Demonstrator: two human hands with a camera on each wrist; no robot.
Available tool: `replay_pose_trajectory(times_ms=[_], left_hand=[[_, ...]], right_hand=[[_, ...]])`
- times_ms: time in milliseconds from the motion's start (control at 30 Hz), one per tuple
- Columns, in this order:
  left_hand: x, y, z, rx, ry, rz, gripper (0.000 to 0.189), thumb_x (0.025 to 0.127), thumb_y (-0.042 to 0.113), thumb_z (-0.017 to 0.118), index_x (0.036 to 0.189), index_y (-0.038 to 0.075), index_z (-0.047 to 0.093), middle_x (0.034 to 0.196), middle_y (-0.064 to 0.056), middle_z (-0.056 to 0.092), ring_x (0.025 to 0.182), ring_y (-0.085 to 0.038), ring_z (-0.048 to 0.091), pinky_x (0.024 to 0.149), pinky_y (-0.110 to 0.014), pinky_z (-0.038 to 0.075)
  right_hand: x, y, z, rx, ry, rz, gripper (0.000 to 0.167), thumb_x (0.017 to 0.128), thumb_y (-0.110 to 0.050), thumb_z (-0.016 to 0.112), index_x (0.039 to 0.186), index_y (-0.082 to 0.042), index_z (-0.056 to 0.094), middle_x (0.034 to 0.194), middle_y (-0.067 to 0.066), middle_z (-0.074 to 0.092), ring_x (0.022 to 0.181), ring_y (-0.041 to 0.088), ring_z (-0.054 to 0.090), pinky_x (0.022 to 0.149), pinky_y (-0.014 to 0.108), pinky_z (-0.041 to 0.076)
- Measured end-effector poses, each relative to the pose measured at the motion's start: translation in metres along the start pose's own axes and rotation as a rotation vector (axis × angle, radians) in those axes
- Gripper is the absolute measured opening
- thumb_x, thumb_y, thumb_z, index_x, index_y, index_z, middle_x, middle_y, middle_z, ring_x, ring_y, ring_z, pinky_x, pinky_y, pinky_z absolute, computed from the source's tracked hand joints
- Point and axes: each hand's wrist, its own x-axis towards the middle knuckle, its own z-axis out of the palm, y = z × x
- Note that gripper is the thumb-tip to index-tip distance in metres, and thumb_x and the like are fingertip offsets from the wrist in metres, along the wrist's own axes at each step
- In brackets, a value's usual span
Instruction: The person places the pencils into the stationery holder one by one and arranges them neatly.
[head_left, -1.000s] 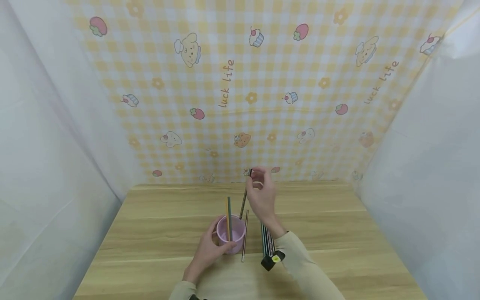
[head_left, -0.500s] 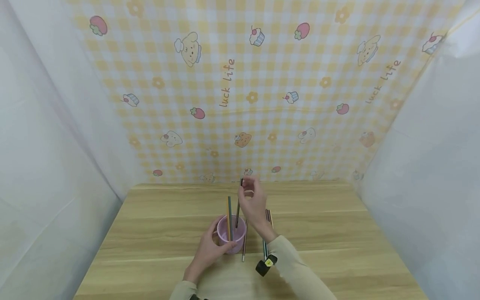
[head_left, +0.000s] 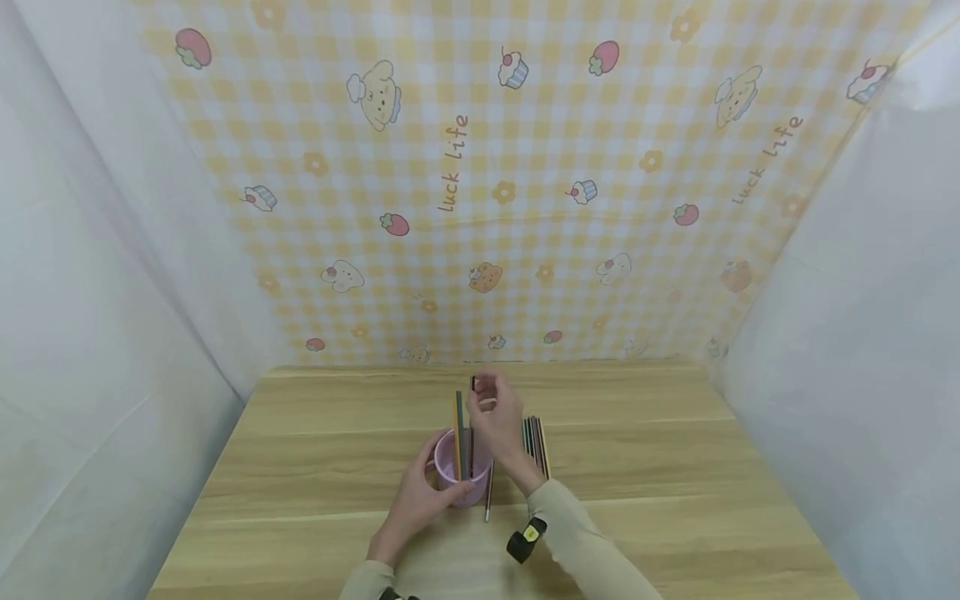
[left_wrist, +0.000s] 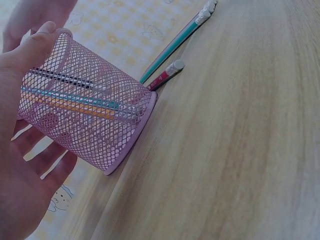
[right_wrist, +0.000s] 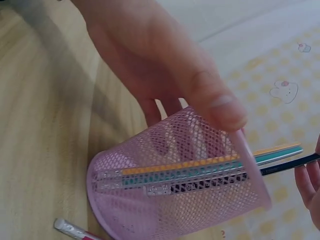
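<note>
My left hand point(head_left: 420, 493) grips a pink mesh pencil cup point(left_wrist: 95, 132), its thumb at the rim and the other fingers round the far side. The cup stands upright on the wooden table. Over its mouth, my right hand point(head_left: 497, 421) pinches a black pencil point(right_wrist: 285, 166) near the upper end. That pencil's eraser end is down inside the cup, showing through the mesh above the bottom. A yellow pencil point(right_wrist: 274, 149) and a teal pencil point(right_wrist: 292, 151) lean together in the cup. Just right of the cup lies a pencil with a red end point(left_wrist: 164, 77).
Several pencils point(head_left: 536, 442) lie side by side on the table point(head_left: 637, 517), right of the cup and partly behind my right forearm. A yellow checked backdrop point(head_left: 540, 242) rises at the table's back edge, with white sheets point(head_left: 847, 350) on both sides.
My right hand has moved left and down, lowering the black pencil from the cup's right rim into the cup. My left hand has stayed on the cup.
</note>
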Motion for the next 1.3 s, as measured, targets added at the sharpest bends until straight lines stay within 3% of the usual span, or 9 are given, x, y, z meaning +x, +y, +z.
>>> replay_pose_trajectory(times_ms=[267,533,900,1300], left_hand=[[0.0,0.001,0.0,-0.014,-0.003,0.003,0.088,0.076,0.02,0.091,0.151,0.023,0.045,0.144,-0.013,0.056,0.126,-0.037,0.059,0.102,-0.05,0.055],[0.001,0.0,-0.001,-0.021,-0.011,0.006,0.091,0.076,0.019,0.091,0.153,0.01,0.042,0.144,-0.013,0.057,0.125,-0.035,0.06,0.101,-0.051,0.055],[0.001,0.0,-0.001,0.012,-0.004,0.01,0.092,0.074,0.02,0.092,0.152,0.012,0.043,0.144,-0.013,0.057,0.124,-0.039,0.06,0.1,-0.054,0.055],[0.001,0.002,-0.001,-0.006,-0.01,0.002,0.095,0.072,0.019,0.093,0.152,0.01,0.043,0.142,-0.018,0.056,0.122,-0.042,0.061,0.1,-0.055,0.055]], right_hand=[[-0.008,0.006,0.0,-0.017,-0.065,0.064,0.031,0.085,0.007,0.065,0.115,-0.002,0.062,0.092,0.012,0.067,0.079,0.023,0.069,0.065,0.022,0.061],[-0.013,0.011,0.0,-0.018,-0.106,0.105,0.033,0.087,0.003,0.067,0.118,-0.007,0.06,0.092,0.009,0.068,0.081,0.019,0.068,0.068,0.023,0.061],[-0.007,0.02,-0.015,-0.041,-0.062,0.083,0.027,0.088,0.003,0.064,0.115,0.001,0.062,0.093,0.012,0.067,0.081,0.02,0.066,0.068,0.023,0.061],[0.0,0.048,-0.04,-0.108,0.004,0.177,0.028,0.087,0.002,0.064,0.115,-0.001,0.063,0.095,0.013,0.067,0.082,0.02,0.065,0.068,0.021,0.058]])
